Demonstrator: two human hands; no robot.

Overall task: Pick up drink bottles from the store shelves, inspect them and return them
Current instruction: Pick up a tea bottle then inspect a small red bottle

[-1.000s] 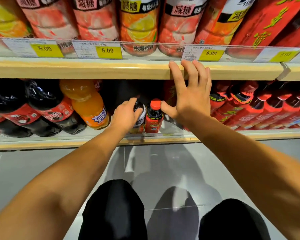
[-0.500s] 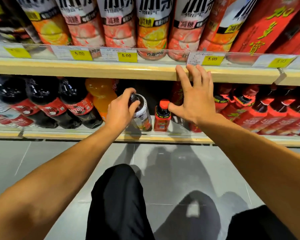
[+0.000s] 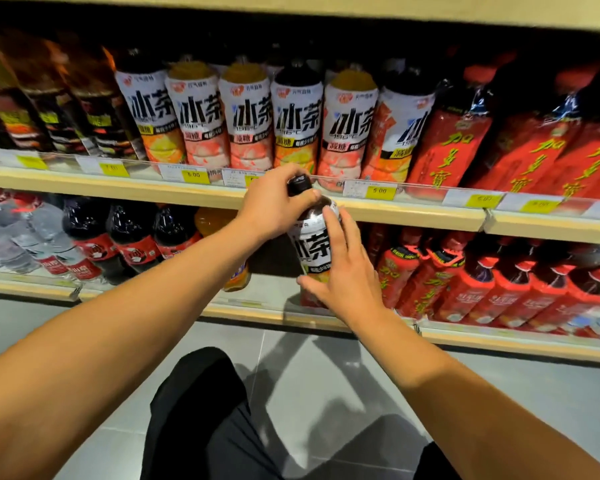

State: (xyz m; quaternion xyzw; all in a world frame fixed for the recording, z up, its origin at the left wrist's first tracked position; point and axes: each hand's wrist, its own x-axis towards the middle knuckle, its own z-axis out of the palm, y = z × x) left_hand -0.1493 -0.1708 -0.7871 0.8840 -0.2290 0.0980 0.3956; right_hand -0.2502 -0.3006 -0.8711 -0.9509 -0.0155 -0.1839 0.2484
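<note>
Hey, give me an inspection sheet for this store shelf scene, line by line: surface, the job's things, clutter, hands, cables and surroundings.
Surface: wooden shelf edge with yellow price tags; a lower shelf beneath it.
Job's things: small tea bottle, black cap, white label, held off the shelf, roughly upright.
Clutter: row of big tea bottles above; red bottles at lower right; dark cola bottles at lower left.
Hands: left hand grips the bottle's neck near the cap; right hand lies against the label, fingers straight.
Cables: nothing seen.
Surroundings: grey tiled floor; person's dark trousers at the bottom.
</note>
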